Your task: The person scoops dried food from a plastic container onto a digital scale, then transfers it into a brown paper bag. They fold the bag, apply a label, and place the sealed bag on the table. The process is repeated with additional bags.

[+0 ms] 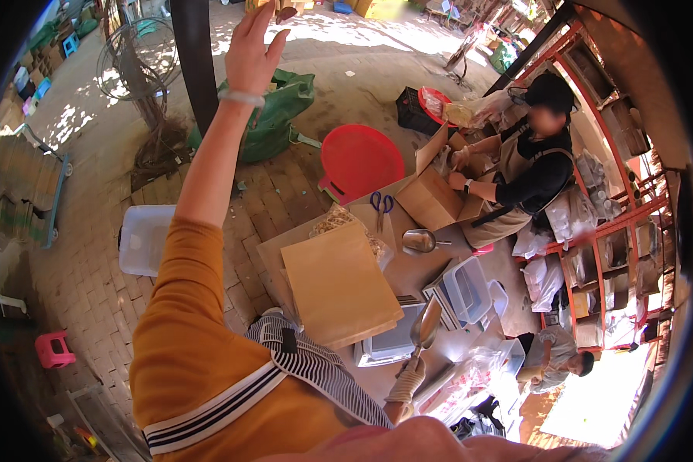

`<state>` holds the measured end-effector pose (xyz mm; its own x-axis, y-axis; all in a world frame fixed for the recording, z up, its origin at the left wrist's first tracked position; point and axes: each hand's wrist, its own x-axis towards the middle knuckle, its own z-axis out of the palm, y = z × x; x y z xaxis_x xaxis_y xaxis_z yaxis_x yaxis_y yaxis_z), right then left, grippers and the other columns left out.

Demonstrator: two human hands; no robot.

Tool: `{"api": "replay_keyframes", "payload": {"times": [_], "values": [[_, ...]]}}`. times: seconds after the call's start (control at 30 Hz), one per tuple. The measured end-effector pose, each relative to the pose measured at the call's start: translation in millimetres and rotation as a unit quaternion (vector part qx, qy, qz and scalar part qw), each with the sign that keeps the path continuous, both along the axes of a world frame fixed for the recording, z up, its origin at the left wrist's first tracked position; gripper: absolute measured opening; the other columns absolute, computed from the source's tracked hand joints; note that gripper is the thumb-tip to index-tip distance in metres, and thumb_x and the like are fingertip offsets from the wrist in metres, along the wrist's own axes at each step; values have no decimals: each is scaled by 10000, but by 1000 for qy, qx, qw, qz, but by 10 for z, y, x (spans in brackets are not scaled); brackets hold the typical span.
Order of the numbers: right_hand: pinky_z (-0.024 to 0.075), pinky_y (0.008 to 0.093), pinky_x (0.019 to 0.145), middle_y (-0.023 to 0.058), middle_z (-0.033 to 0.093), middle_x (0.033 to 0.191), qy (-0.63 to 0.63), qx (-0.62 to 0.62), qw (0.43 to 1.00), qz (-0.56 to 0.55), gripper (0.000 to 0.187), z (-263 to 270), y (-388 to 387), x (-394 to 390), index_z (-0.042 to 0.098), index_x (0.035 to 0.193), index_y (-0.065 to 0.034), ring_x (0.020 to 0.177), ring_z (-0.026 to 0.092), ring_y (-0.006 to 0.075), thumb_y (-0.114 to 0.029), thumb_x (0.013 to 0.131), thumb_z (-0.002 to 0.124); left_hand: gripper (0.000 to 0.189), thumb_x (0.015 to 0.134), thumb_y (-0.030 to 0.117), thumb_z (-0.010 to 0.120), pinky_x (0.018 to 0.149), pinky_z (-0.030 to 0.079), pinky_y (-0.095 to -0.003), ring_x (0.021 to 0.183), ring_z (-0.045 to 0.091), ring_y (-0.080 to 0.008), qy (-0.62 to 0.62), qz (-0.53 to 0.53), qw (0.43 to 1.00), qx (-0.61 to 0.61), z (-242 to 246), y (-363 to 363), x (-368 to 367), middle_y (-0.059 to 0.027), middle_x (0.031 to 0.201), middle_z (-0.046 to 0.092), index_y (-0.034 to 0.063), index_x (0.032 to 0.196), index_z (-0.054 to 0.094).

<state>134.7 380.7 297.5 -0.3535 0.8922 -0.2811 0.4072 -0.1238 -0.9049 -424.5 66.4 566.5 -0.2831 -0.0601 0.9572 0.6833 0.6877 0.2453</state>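
Note:
My left arm reaches out to the top of the view. My bare left hand (255,55) has its fingers extended and thumb apart. A small brown piece (286,15) shows beside its fingertips; whether they touch is unclear. My right hand (408,382), in a pale knitted glove, grips the handle of a metal scoop (427,324), whose bowl points away from me. Between my body and the table's far side lies a stack of brown kraft paper bags or sheets (338,283). It partly covers a clear plastic bag of dried goods (332,220).
Blue-handled scissors (380,209), a second metal scoop (419,240) and clear plastic bins (472,289) are on the table (270,245). A co-worker (534,156) reaches into a cardboard box (430,196). A red basin (362,161) and green sack (274,124) stand beyond; another person (554,358) sits rightward.

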Motion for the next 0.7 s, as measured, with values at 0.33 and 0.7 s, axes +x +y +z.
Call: {"api": "replay_keyframes", "payload": {"times": [0.33,0.7], "values": [[315,238,382,-26,427,592,-51,-17,999,3,243,104,-578,-337,592,942,-16,443,366,60,-233,962,485,536,770,95,678,985,450,-454,1210,485,-402,-618,52,763,-184,-4256,-1016,290,-223,1409,384,11,1271,508],[290,226,400,-32,445,618,-41,-28,998,27,218,98,-658,-641,588,952,-38,473,365,50,-230,982,491,225,779,252,603,706,542,-393,805,683,-305,-645,-181,518,-532,-6154,-1352,2734,-132,895,711,115,911,724]]}}
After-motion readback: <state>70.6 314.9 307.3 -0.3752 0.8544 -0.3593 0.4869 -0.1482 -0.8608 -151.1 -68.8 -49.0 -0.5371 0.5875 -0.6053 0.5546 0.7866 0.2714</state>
